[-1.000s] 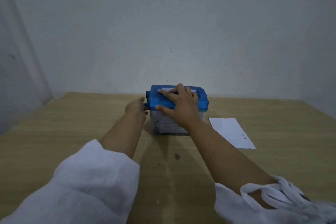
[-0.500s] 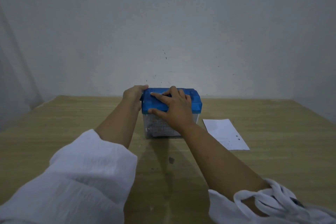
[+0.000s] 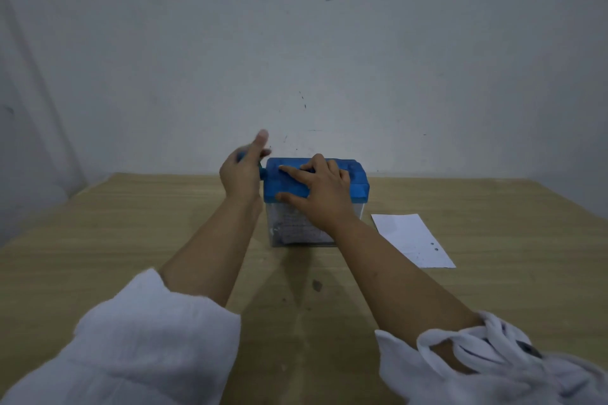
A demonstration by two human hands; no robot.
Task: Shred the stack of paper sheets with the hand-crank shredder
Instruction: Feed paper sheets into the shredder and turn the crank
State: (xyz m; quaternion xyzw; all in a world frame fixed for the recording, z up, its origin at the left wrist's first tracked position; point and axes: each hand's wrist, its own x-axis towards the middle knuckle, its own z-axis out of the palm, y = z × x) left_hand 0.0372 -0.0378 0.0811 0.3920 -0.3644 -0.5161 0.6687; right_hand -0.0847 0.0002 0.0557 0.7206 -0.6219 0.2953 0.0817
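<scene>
- Head view: one hand-crank shredder with a blue lid stands at the middle of the wooden table; paper scraps show in its clear bin.
- Two hands are at work. The left hand grips the single crank handle at the shredder's left end, thumb raised.
- The right hand presses the lid with its fingers spread flat.
- One white paper stack lies just right of the shredder; its sheet count cannot be told.

you'll find nothing legible here: the sheet toward the right edge of the tabletop carries only dark specks, and print on the paper inside the shredder's clear bin is too blurred to read.
</scene>
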